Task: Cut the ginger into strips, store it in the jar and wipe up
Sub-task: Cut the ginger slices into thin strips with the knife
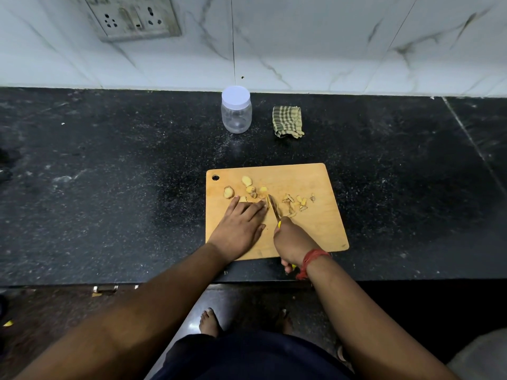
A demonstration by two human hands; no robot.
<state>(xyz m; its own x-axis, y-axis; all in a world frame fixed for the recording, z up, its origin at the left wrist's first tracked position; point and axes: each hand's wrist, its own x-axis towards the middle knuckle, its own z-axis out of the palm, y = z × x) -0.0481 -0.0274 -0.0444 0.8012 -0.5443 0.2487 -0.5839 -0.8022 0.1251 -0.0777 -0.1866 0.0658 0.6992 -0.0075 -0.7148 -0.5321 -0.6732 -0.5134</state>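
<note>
Ginger (248, 189) lies in chunks on the left half of the wooden cutting board (315, 229), with thinner cut bits (297, 202) scattered to the right of the blade. Left hand (241, 224) lies flat, fingers straight, pressing down a piece mostly hidden under the fingertips. Right hand (292, 239) is curled round the yellow handle of the knife (273, 208), blade tip down on the board just beside the left fingertips. Ginger looks light, stiff and fibrous, knobbly, probably slick on cut faces, so pieces likely roll or skid; best held cut-face down, pinned from the top near the end away from the blade. Strips are small and light, likely easier scooped than pinched. Jar (236, 113) with its white lid still on stands at the back of the bench (109, 187), well apart from the board, checked cloth (287, 122) near it on the right.
</note>
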